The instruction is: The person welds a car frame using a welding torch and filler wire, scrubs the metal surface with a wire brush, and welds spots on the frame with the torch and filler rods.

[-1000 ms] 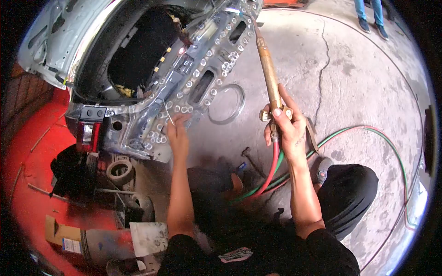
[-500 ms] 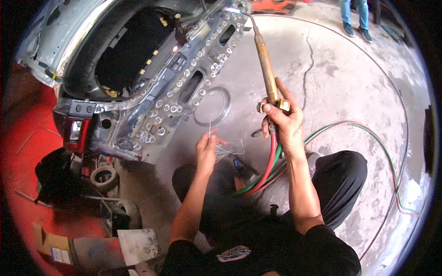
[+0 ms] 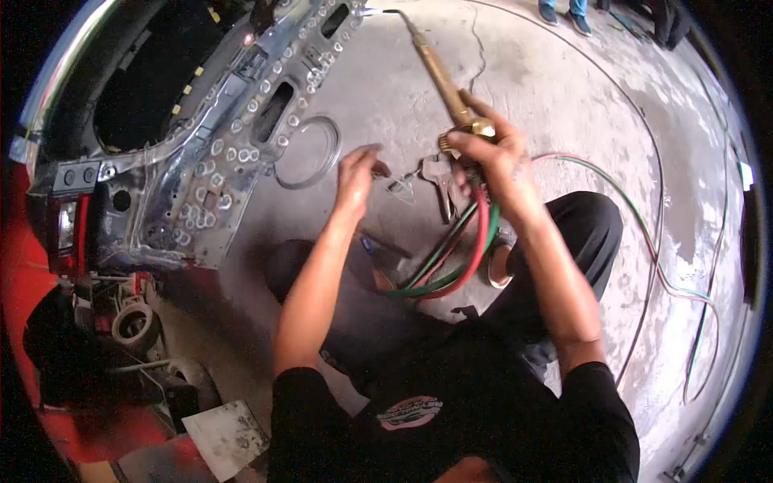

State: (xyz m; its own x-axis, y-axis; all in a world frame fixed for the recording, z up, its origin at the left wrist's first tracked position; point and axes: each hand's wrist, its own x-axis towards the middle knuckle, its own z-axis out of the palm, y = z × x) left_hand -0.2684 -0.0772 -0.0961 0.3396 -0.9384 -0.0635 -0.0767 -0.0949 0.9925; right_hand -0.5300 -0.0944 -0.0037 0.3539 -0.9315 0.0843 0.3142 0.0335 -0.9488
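Observation:
My right hand (image 3: 495,157) is wrapped round the brass gas torch (image 3: 439,72) near its valve knobs. The torch points up and left, with a pale flame (image 3: 378,11) at its bent tip. Red and green hoses (image 3: 483,233) hang from its lower end. My left hand (image 3: 356,179) is closed, fingers bent to the right, with loops of thin wire (image 3: 403,191) beside them; its grip is partly hidden. On the left stands a bare metal car body panel (image 3: 241,153) covered in round weld marks. The flame is close to the panel's upper right end.
A coil of wire (image 3: 332,153) lies on the concrete floor by the panel. A grey metal tool (image 3: 439,173) lies near the torch hoses. Rings and scrap parts (image 3: 135,324) are at lower left. Another person's shoes (image 3: 580,22) show at the top.
The view has shifted, so the panel sits further left and higher. My left hand has turned, its fingers now pointing right; the wire no longer stands upright above it. The torch stays in my right hand.

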